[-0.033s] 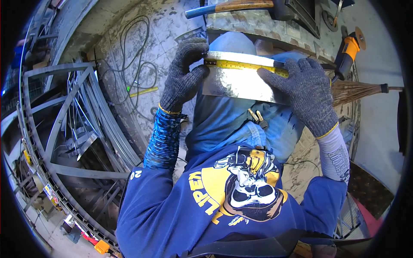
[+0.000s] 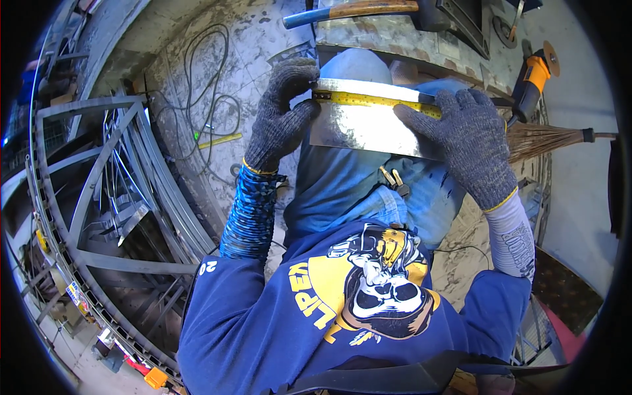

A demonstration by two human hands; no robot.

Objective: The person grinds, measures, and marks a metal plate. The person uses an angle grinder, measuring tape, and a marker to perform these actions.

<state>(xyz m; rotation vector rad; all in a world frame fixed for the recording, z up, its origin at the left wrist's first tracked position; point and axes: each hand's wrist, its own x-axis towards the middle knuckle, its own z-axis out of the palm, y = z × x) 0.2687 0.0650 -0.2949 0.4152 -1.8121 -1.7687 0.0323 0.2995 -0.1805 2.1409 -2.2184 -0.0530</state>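
A shiny rectangular metal sheet [image 2: 359, 128] lies across my thighs. Along its length runs the yellow blade of a tape measure [image 2: 368, 99], its dark hook end at the sheet's left edge. My left hand [image 2: 283, 112], in a dark grey knit glove, is closed on that left edge, thumb and fingers beside the hook. At the other end my right hand [image 2: 471, 135], gloved alike, is closed over the blade and the sheet, with its thumb pressing on the blade. The tape's case is hidden by the right hand.
Beyond my knees a low metal-topped bench [image 2: 375, 33] carries a hammer [image 2: 352, 10]. To the right are an orange angle grinder [image 2: 534, 79] and a twig broom [image 2: 546, 139]. Curved steel frames [image 2: 85, 204] and long bars stand at left; a black cable [image 2: 220, 72] coils on the floor.
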